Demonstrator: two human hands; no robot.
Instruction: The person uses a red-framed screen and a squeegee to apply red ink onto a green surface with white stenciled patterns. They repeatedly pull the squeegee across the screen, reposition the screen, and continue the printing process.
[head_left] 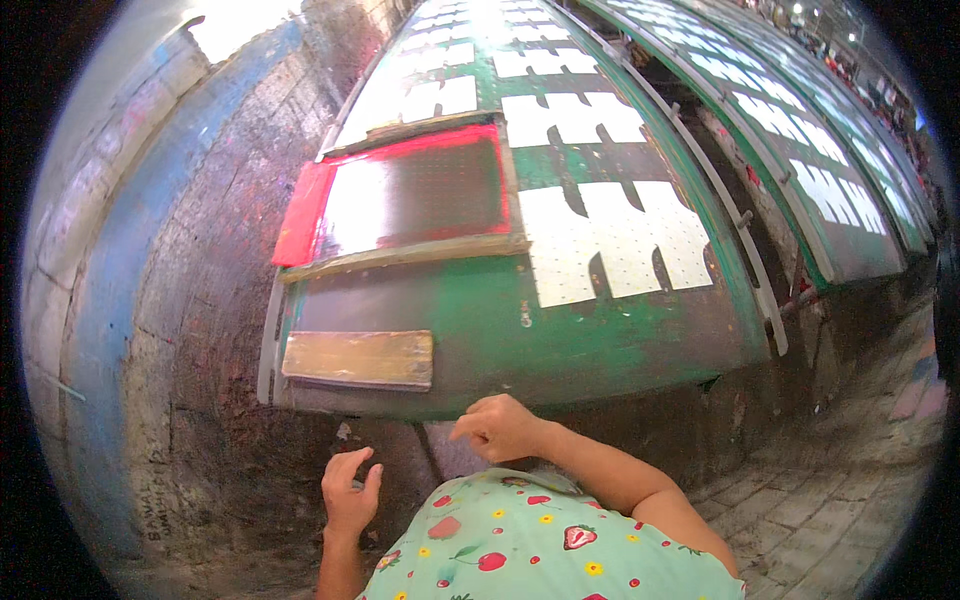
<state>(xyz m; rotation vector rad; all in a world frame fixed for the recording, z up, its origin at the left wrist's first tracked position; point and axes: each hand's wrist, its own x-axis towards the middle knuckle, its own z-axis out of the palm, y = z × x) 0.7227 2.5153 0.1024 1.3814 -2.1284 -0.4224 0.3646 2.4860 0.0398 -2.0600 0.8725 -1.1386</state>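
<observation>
Low in front of me, my left hand point(349, 490) is raised beside the table's near edge. Its thumb stands apart from the bent fingers, and nothing is in it. My right hand point(500, 428) is at the near edge of the long green table point(600, 350), fingers curled in and no object showing in them. Nearest to both hands lies a flat wooden-backed squeegee point(357, 359), on the table's near left corner. Beyond it a printing screen point(405, 262) rests flat, with wooden bars, red tape borders and a dark, shiny mesh.
White cut fabric pieces point(625, 240) lie in rows along the table. A metal rail point(735, 215) runs down its right side. More green tables with white pieces point(835, 195) stand to the right. A stained brick wall point(210, 230) borders the left.
</observation>
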